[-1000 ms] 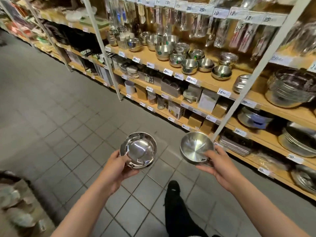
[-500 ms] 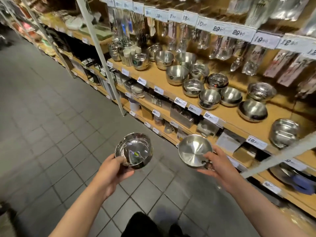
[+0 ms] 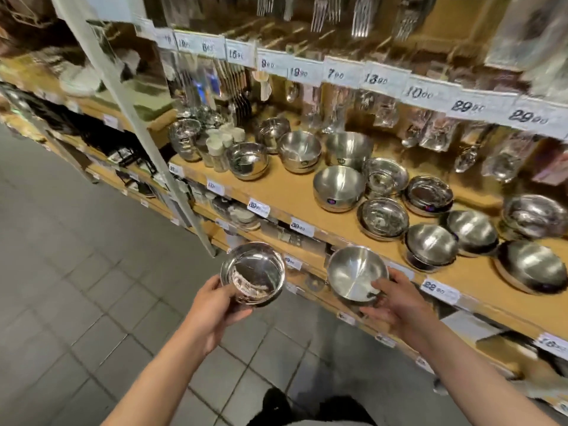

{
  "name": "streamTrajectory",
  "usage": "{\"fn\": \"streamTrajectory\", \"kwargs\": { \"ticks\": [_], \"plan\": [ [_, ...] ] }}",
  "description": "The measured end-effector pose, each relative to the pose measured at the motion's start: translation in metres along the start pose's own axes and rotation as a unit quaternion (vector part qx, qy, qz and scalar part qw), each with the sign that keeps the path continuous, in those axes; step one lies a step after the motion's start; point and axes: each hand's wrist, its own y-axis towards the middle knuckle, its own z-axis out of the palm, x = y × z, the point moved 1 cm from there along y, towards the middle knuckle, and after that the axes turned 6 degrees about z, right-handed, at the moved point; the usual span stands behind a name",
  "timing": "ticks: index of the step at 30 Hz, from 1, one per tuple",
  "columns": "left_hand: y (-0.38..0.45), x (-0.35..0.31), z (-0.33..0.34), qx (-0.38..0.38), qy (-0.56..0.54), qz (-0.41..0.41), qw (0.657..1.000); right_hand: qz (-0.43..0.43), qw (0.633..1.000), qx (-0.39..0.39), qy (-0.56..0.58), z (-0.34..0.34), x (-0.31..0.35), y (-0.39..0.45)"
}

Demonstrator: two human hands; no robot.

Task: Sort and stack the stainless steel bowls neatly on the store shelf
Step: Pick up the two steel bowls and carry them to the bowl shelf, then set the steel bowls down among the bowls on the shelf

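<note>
My left hand (image 3: 212, 309) grips a shiny bowl (image 3: 252, 273); my right hand (image 3: 399, 305) grips a matte bowl (image 3: 356, 273). Next: match each to its shelf (image 3: 276, 195) stack.

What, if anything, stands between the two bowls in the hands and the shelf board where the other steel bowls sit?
Nothing visible blocks the way. The left hand holds a mirror-finish bowl and the right hand a brushed bowl, both in open air before the shelf. Only the white upright post stands to the left, off the path.
</note>
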Motion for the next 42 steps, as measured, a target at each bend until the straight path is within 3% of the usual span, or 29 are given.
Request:
{"fn": "streamTrajectory", "kwargs": {
  "ticks": [12,16,24,28,37,42],
  "plan": [
    [0.177,-0.088,0.031,0.048,0.057,-0.011,0.997,0.002,0.999,-0.029,0.015,0.073,0.053,0.122],
    [0.223,-0.108,0.041,0.078,0.078,-0.022,0.994,-0.016,1.000,0.011,0.005,0.096,0.070,0.143],
    [0.307,-0.116,0.057,0.114,0.090,-0.064,0.987,-0.008,0.999,-0.028,0.021,0.127,0.074,0.165],
    [0.336,-0.114,0.064,0.137,0.104,-0.082,0.982,-0.014,0.997,-0.075,0.012,0.147,0.063,0.171],
    [0.367,-0.115,0.070,0.200,0.097,-0.098,0.970,-0.023,0.982,-0.141,0.123,0.178,0.040,0.184],
    [0.369,-0.115,0.077,0.188,0.097,-0.098,0.972,-0.031,0.976,-0.154,0.147,0.190,0.037,0.190]
  ]
}}
